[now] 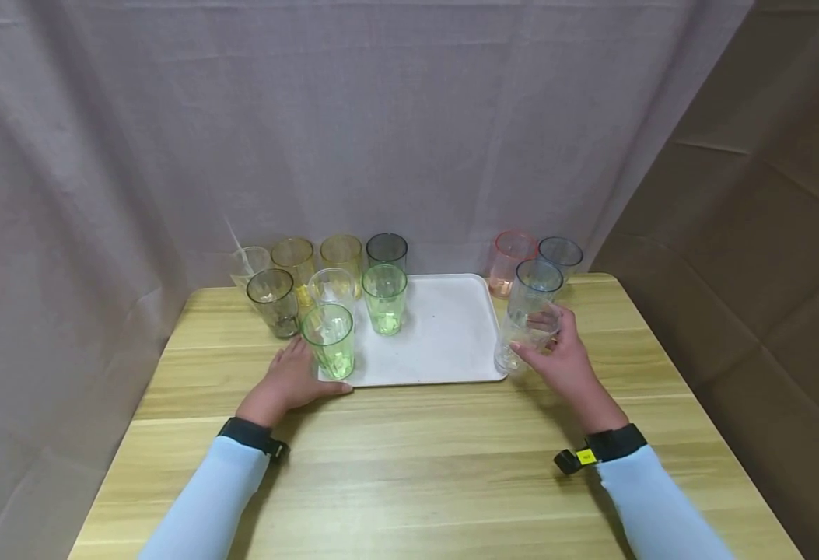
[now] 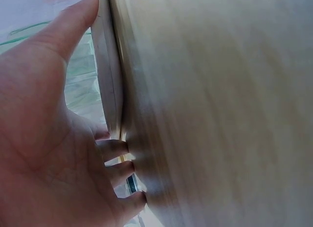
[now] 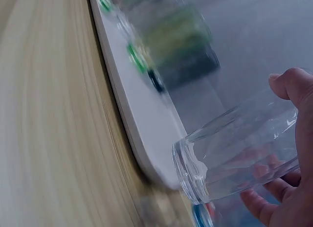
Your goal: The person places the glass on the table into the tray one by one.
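Left hand [image 1: 290,379], its palm visible only in the left wrist view, lies spread at the tray's [image 1: 444,334] 8 o'clock; right hand [image 1: 561,356] grips 1 clear cup [image 3: 232,148] at 3 o'clock.

Head view looks down; wrist close-ups seemingly share the tray [image 1: 440,334].

Cannot see, in the right wrist view, the top of the colourless, transparent, cylindrical tumbler [image 3: 232,156]; cannot read the small yellow rectangular label [image 1: 586,456].
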Demonstrator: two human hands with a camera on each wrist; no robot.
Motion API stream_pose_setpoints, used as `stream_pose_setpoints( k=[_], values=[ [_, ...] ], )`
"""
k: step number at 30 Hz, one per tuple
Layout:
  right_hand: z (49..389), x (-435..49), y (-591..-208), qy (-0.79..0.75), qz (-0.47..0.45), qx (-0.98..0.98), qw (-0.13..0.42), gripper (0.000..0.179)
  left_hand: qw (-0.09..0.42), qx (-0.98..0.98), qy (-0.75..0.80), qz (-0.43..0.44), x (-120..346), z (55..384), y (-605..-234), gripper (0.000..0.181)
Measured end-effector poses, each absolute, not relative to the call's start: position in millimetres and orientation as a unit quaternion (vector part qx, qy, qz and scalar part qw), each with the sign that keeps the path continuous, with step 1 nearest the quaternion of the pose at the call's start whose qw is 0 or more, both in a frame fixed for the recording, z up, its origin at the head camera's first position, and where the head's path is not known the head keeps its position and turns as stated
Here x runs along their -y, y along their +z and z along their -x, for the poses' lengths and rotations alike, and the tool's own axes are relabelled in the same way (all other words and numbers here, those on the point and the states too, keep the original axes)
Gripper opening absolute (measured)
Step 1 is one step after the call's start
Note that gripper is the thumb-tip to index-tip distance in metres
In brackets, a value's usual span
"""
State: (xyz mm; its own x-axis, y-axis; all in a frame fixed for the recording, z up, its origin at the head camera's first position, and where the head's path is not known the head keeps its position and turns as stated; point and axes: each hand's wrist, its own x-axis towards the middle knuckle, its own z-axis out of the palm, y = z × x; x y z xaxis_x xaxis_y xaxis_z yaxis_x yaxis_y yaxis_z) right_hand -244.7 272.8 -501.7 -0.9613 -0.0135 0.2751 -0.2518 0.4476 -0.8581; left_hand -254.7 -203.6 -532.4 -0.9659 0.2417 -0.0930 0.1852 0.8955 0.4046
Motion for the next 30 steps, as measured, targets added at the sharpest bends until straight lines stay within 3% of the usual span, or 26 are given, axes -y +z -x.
stream_pose_setpoints(
  k=[16, 30],
  values=[
    [263.4, -168.2, -501.8, 0.544, -0.17, 0.821, 0.034, 0.087, 0.071, -0.973, 0.188, -0.109, 205.1, 258.5, -538.8, 0.141],
    [271.7, -105.9, -497.9, 0.53, -0.202, 0.824, 0.006, 0.09, 0.07, -0.972, 0.195, -0.112, 204.7, 257.2, -534.6, 0.137]
  ],
)
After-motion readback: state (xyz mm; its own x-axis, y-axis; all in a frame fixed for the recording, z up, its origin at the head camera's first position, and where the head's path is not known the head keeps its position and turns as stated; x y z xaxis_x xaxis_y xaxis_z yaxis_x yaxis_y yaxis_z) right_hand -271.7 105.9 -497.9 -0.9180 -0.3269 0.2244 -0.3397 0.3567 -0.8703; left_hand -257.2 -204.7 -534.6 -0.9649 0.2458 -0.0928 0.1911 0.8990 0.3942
